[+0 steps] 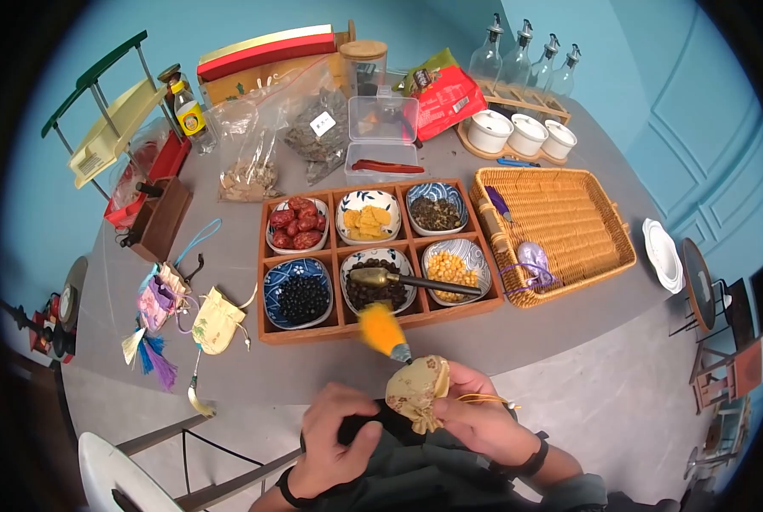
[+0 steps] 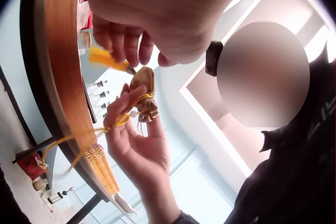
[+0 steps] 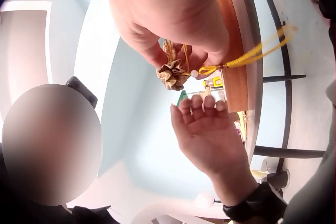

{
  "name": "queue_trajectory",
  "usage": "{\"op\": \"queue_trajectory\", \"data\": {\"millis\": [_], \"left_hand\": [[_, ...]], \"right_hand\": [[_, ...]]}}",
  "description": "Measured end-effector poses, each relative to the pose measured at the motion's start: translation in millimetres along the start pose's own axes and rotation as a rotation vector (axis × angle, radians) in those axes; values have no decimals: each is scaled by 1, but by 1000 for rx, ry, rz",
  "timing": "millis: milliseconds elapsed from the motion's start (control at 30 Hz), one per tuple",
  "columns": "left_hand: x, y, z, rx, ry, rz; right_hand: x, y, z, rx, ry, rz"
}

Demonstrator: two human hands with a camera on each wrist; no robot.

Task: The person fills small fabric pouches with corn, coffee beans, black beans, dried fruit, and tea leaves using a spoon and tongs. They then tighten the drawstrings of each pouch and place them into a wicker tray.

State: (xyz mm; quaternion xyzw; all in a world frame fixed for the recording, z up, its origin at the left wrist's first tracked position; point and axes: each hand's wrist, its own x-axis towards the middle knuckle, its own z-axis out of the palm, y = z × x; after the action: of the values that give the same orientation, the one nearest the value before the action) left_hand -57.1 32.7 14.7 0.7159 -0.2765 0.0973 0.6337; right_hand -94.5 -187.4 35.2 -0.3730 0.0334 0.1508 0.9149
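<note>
Head view: from above the near side of the pouch (image 1: pixel 417 392), facing forward and down, with the counter (image 1: pixel 313 371) spread beyond the pouch. Left wrist view: rolled sideways, from the pouch's left, close to the left grip (image 2: pixel 152 19), facing across to the right grip (image 2: pixel 139 148) at the pouch. Right wrist view: also rolled, close against the right grip, facing past the pouch toward the left grip. All three views share the pouch and both grips.

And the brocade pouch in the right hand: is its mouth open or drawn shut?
It looks drawn shut: the brocade pouch has its neck bunched into ruffles, with the yellow cord around it.
</note>
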Motion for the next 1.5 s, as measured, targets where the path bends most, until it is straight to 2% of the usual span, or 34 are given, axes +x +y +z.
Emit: {"op": "queue_trajectory", "data": {"millis": [67, 100, 167, 233, 267, 300, 367, 433, 500, 533, 600, 633, 667, 700, 733, 767, 800, 867, 933, 1000, 1033, 1133, 1233, 1300, 1367, 1500], "left_hand": [[6, 0, 5, 16, -187, -87], [8, 1, 8, 15, -186, -86], [13, 4, 15, 41, -337, -80], [13, 5, 24, 49, -378, -68], [9, 0, 29, -16, -450, -105], [6, -4, 36, -83, -523, -140], [8, -3, 46, -157, -513, -113], [12, 2, 52, -130, -685, -186], [16, 7, 65, -161, -662, -151], [21, 10, 70, -136, -694, -136], [30, 13, 85, -113, -725, -119], [34, 13, 94, -105, -731, -84], [40, 13, 104, -98, -737, -47], [46, 16, 114, -100, -737, -42], [52, 19, 124, -147, -672, -88], [58, 21, 134, -193, -609, -134], [65, 24, 142, -193, -615, -128], [80, 29, 159, -264, -546, -163], [94, 21, 179, -280, -564, -115], [103, 12, 201, -291, -577, -68], [106, 9, 212, -297, -557, -80], [117, 2, 231, -352, -556, -147], [123, -5, 243, -432, -563, -225], [123, -5, 243, -459, -553, -251], [123, -4, 240, -507, -574, -364], [115, -10, 234, -413, -612, -279]], "right_hand": [[-3, 4, -6, 58, -22, -9], [-4, 6, -7, 82, -6, -49], [-7, 7, -12, 105, 12, -88], [-9, 6, -16, 112, -6, -223], [-12, 3, -9, 35, 137, -250], [-13, -2, -8, 31, 139, -252], [-19, -12, -11, -10, 187, -366], [-25, -23, -24, -31, 189, -423], [-31, -45, -28, 138, 133, -537], [-35, -54, -34, 135, 133, -539], [-42, -71, -49, -68, 341, -659], [-44, -81, -55, -71, 341, -662], [-44, -93, -60, -218, 434, -722], [-44, -106, -66, -366, 528, -779], [-42, -121, -73, -367, 528, -785], [-40, -138, -81, -488, 567, -777], [-35, -153, -88, -608, 607, -768], [-19, -184, -100, -692, 605, -735], [-1, -213, -118, -776, 597, -700], [20, -238, -138, -855, 523, -461], [31, -246, -147, -853, 522, -466], [57, -267, -160, -1035, 476, -147], [85, -275, -176, -1190, 373, -164], [94, -277, -177, -1199, 385, -125], [103, -275, -181, -1311, 515, -94], [105, -281, -192, -1434, 633, -29]]}}
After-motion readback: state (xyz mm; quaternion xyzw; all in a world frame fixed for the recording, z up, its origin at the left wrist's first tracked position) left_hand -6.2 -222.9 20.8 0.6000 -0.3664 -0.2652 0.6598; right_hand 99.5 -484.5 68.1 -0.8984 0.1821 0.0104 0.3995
